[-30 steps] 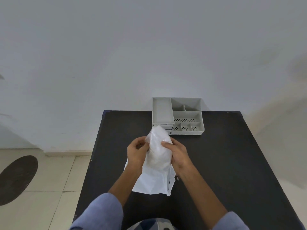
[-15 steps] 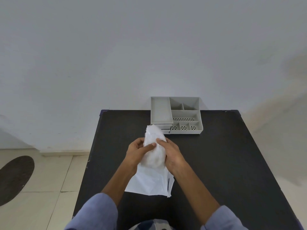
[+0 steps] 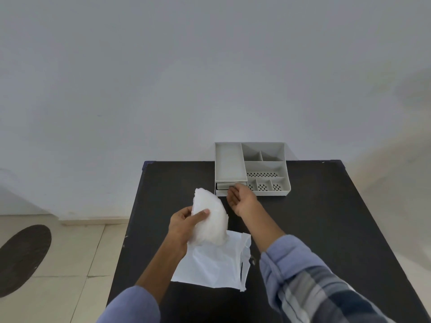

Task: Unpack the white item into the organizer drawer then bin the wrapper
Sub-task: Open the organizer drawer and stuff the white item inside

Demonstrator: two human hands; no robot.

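Item: white item (image 3: 211, 220), soft, bulky, pinched between thumb and fingers of left hand (image 3: 184, 226), held above wrapper (image 3: 217, 262) on black table (image 3: 326, 217). Right hand (image 3: 241, 199), fingers loosely curled, at drawer (image 3: 225, 185) of grey organizer (image 3: 251, 169). Advice: hook the front, draw straight out, steady the unit.
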